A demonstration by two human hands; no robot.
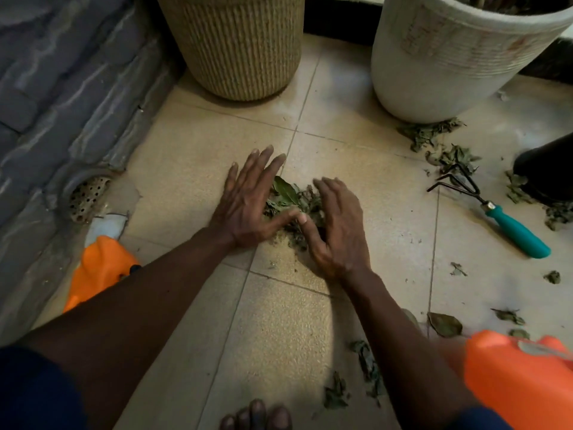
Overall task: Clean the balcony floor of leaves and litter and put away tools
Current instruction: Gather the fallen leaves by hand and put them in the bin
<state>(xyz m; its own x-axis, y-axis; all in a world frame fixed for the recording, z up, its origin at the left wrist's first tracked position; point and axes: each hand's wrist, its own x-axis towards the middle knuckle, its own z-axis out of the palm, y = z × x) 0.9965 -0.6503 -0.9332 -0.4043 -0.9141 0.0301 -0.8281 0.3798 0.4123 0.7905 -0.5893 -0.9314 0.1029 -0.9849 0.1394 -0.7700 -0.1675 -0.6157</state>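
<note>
A small heap of dry green-brown leaves (290, 198) lies on the beige tiled floor (192, 162) in the middle of the view. My left hand (248, 200) rests flat against the heap's left side, fingers spread. On the right side my right hand (336, 226) cups the heap, and the two thumbs touch in front of it. Neither hand has closed on anything. A hand rake with a teal handle (514, 232) and dark metal prongs lies on the floor to the right, apart from both hands.
A woven basket (235, 48) and a white planter pot (449, 57) stand at the back. More loose leaves (434, 135) are scattered right and near. Orange plastic containers sit at left (99, 268) and lower right (521, 380). A grey stone wall with a drain (88, 197) runs along the left. A dark object (548, 169) is at the right edge.
</note>
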